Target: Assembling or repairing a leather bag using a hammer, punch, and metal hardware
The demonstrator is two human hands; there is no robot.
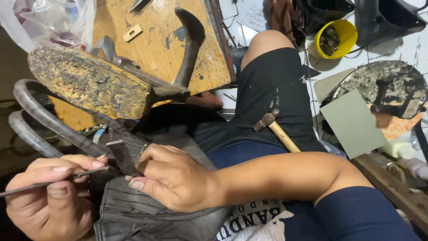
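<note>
A dark grey leather bag (142,209) lies across my lap, its two curved handles (40,111) arching to the left. My right hand (174,178) reaches across and pinches a short dark leather strap (122,156) standing up from the bag. My left hand (49,196), at the lower left, grips a thin metal rod-like tool (26,187) between thumb and fingers. The tool's tip points at the base of the strap.
Just above the bag stands an iron last (89,82) crusted with old glue, over a wooden board (151,40). A wooden-handled hammer (276,129) rests on my thigh. At the right are a yellow bowl (345,33) and a grey card sheet (352,122). A plastic bag (49,20) is at the top left.
</note>
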